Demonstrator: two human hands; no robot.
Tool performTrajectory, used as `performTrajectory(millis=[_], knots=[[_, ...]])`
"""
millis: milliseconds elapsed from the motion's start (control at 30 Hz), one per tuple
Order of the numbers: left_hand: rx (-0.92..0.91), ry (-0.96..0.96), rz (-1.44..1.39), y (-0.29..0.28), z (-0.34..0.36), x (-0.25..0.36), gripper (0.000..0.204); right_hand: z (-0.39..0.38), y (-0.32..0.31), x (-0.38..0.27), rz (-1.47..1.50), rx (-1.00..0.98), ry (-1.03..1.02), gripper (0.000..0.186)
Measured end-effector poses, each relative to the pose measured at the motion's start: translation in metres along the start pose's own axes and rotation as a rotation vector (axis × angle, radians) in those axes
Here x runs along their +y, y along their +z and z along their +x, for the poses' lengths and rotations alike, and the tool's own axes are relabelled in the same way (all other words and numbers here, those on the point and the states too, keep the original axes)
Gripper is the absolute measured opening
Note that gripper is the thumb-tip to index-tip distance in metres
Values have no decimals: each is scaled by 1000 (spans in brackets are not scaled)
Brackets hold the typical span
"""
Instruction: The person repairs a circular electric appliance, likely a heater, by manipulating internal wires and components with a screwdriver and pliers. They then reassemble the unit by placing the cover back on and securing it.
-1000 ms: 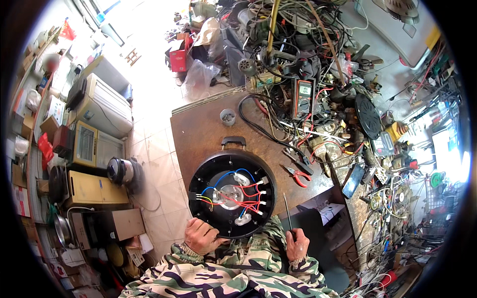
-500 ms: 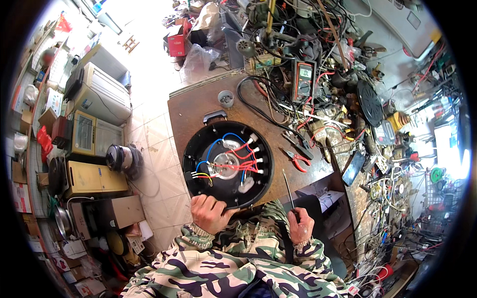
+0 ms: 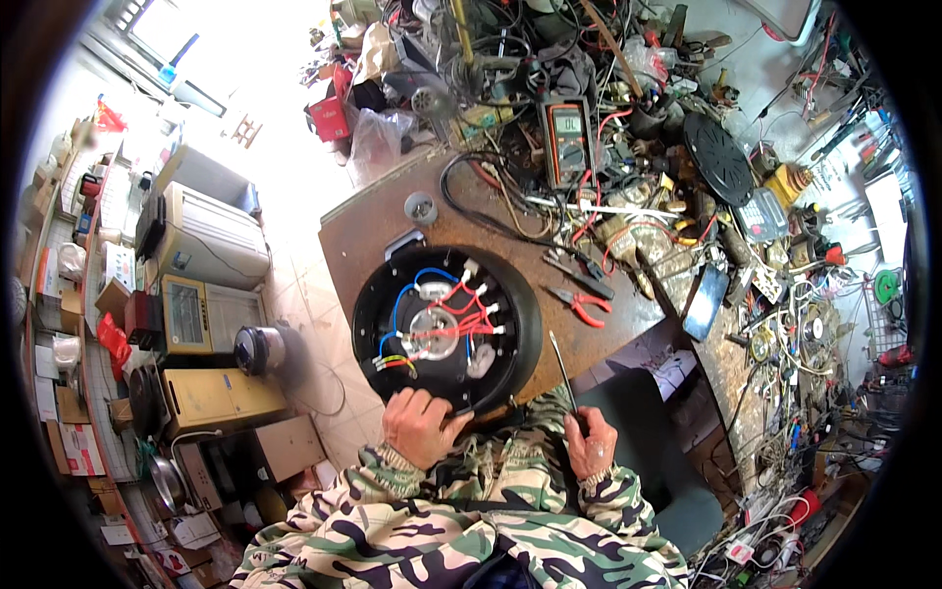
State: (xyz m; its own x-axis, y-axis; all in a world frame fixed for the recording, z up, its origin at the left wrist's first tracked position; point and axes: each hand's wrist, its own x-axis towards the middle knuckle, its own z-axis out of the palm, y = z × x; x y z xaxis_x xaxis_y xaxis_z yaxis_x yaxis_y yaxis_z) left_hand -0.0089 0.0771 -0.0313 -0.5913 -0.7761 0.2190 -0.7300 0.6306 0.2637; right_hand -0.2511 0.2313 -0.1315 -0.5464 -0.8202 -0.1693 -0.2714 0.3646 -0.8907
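Head camera view: a person in a camouflage jacket works with two bare hands, held apart, at the near edge of a brown worktable. Left hand is clamped on the near-left rim of a round black appliance housing, its fingers curled and its thumb lying toward the right. The housing sits at the table's near edge, its hollow side facing up, with a side handle on the far side. Inside it, blue wire arcs along the left part, red wires fan toward white connectors on the right, and a short yellow-green wire lies at the lower left, near the left hand.

Right hand is wrapped around the dark handle of a screwdriver; the slender shaft points up and away, its tip to the right of the housing and apart from it.

Beyond the housing stands a small cup with bits inside. To the right lie red-handled pliers and, just beside them, a dark-handled tool. Farther back, a black cable loops across the tabletop, and a multimeter rests against a heap of parts and cords. Rightward are a smartphone and a black slotted disc.
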Motion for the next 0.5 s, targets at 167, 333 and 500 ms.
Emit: performTrajectory(millis=[167,333,500], knots=[[-210,28,-43,-16,18,-3,31,30,6,-5,28,-28,80,22],[-39,-13,-124,-55,128,-47,18,85,17,-24,38,-103,57,29],[-254,-170,-269,-23,183,-130,43,122,38,-73,200,-282,64,49]])
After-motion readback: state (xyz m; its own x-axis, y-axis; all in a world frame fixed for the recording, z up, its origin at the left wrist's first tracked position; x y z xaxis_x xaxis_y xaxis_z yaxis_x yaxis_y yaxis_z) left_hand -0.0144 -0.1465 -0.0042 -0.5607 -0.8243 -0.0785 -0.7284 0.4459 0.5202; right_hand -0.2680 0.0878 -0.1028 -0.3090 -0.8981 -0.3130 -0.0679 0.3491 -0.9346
